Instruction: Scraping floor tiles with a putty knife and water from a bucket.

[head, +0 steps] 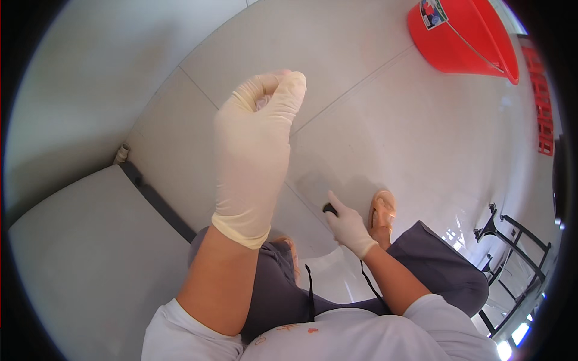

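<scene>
My left hand (255,149), in a cream latex glove, is raised high in the middle of the view, its thumb and fingertips brought together. A small bit of whitish material (263,102) shows inside the curl of the fingers; what it is cannot be told. Lower and to the right, my right hand (350,225), gloved too, is closed around a black-ended handle (330,209). The rest of that tool is hidden by the hand or too unclear to make out. Both hands are apart, above the tiled floor.
A red plastic bucket (456,40) with a wire handle stands at the upper right. Beyond it is a red crate (539,99). A grey panel (90,252) lies at the left beside a short pipe end (122,152). A black metal frame (519,248) stands at the right.
</scene>
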`<state>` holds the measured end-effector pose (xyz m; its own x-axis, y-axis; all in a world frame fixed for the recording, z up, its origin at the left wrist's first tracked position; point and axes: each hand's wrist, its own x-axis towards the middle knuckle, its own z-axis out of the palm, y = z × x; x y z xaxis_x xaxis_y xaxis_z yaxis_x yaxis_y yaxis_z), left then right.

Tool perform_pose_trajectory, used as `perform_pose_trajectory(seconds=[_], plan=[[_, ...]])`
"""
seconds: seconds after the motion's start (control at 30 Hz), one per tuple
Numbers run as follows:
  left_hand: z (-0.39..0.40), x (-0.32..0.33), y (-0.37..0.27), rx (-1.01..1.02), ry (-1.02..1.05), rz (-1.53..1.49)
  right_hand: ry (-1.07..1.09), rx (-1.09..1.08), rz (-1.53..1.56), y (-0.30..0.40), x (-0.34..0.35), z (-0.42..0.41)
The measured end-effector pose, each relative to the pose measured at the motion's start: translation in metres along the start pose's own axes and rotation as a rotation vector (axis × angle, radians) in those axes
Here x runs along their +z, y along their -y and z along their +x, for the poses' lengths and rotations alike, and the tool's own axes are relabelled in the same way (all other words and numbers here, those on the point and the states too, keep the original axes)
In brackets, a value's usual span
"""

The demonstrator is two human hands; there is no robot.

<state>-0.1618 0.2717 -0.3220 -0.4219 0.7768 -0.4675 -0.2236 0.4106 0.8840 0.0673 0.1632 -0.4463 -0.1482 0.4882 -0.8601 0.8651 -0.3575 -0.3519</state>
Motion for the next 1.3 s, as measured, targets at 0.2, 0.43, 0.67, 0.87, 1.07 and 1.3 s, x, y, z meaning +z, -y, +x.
perform_pose_trajectory(seconds=[0.2, 0.43, 0.67, 0.87, 1.07, 1.3], plan=[[-0.001, -0.001, -0.005, -0.092, -0.041, -0.004, 0.020, -0.040, -0.108, 0.004, -0.004, 0.009], [-0.004, -0.005, -0.008, -0.074, -0.041, -0.069, 0.074, 0.079, 0.011, 0.017, -0.014, -0.002], [-0.007, -0.005, -0.008, -0.023, -0.040, -0.113, 0.053, 0.052, 0.073, 0.026, -0.011, 0.003], [-0.009, -0.007, -0.006, 0.022, -0.048, -0.154, 0.050, 0.090, 0.150, 0.019, -0.011, 0.001], [-0.006, -0.007, -0.001, 0.017, -0.087, -0.030, 0.052, 0.160, 0.183, 0.006, -0.012, -0.002], [-0.011, -0.012, -0.004, -0.001, -0.046, -0.113, 0.001, 0.017, 0.205, 0.014, -0.001, 0.011]])
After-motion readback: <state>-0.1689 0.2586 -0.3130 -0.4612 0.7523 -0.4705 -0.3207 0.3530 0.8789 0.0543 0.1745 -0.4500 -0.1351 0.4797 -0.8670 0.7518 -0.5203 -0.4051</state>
